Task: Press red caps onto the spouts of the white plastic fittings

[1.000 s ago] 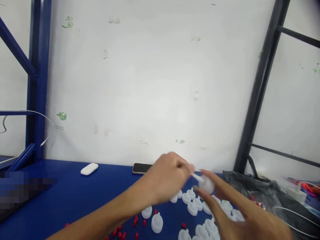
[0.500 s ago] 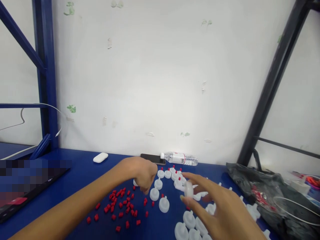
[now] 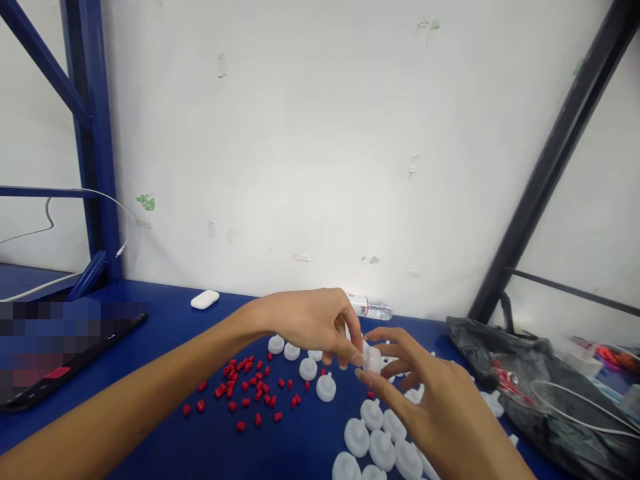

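My right hand [image 3: 420, 380] pinches a white plastic cap with a spout [image 3: 373, 360] between thumb and fingers, above the blue table. My left hand [image 3: 325, 327] meets it from the left, its thumb and fingertips closed at the spout side of that cap. Whatever lies between the left fingertips is hidden. Small red caps [image 3: 259, 419] are scattered loosely below my left forearm. More white spouted caps [image 3: 326, 387] stand between the red caps and my right hand, with a cluster of others [image 3: 382, 451] at the front, partly covered by my right hand.
At the back, a clear plastic bottle [image 3: 377, 310] lies by the wall, partly behind my left hand. A white earphone case [image 3: 205, 299] sits at the back left. A black device [image 3: 100, 343] lies far left. A dark plastic bag [image 3: 560, 407] fills the right side.
My left hand has moved right and up from beside the red caps to the white cap in my right hand. The right hand keeps its pinch. The view has shifted slightly.
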{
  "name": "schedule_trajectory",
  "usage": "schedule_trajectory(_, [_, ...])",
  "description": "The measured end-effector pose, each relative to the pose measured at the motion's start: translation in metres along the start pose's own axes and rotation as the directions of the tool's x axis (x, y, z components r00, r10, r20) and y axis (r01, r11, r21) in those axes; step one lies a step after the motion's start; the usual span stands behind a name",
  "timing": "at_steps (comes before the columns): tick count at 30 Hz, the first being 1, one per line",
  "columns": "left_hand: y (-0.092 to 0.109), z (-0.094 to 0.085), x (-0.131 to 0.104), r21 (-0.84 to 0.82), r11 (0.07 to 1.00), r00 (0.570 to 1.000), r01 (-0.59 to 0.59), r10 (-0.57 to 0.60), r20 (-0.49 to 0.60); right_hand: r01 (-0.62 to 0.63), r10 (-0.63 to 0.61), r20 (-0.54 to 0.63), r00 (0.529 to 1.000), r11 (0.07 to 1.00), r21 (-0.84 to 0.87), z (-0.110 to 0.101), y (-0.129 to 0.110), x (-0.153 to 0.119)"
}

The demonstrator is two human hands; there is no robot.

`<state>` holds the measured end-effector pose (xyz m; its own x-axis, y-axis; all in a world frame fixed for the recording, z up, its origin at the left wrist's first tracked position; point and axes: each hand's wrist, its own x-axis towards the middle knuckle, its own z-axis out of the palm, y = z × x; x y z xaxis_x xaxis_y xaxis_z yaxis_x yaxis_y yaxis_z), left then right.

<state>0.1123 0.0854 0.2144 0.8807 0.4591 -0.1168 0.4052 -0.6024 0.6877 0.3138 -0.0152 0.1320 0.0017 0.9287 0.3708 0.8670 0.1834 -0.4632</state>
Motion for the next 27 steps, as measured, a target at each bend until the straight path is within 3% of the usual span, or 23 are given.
schedule_trajectory(7, [-0.017, 0.011, 0.015, -0.026, 0.999, 1.0, 0.025, -0.025, 0.013, -0.013, 0.012, 0.021, 1.0, 0.999, 0.05, -0.002, -0.005, 0.0])
schedule_trajectory(12, [-0.016, 0.008, 0.014, 0.019, 1.0, 0.998, 0.009, -0.01, 0.055, -0.014, 0.009, 0.097, 0.995, 0.998, 0.057, -0.005, -0.01, -0.001])
schedule_trajectory(16, [-0.012, 0.008, 0.011, 0.191, 0.979, 0.997, 0.077, -0.078, -0.003, -0.086, 0.093, -0.091, 0.992, 0.994, 0.073, -0.008, -0.014, -0.001])
schedule_trajectory(20, [-0.009, 0.025, 0.012, 0.414, 0.879, 0.971, 0.238, -0.232, -0.066, -0.064, 0.093, -0.265, 0.96, 0.991, 0.116, -0.012, -0.017, -0.002])
schedule_trajectory(24, [-0.008, 0.045, 0.016, 0.515, 0.801, 0.947, 0.305, -0.311, -0.077, -0.049, 0.083, -0.281, 0.956, 0.991, 0.126, -0.015, -0.019, -0.003])
schedule_trajectory(27, [-0.011, 0.046, 0.018, 0.53, 0.797, 0.953, 0.291, -0.288, -0.09, -0.055, 0.099, -0.295, 0.95, 0.986, 0.156, -0.016, -0.02, -0.004])
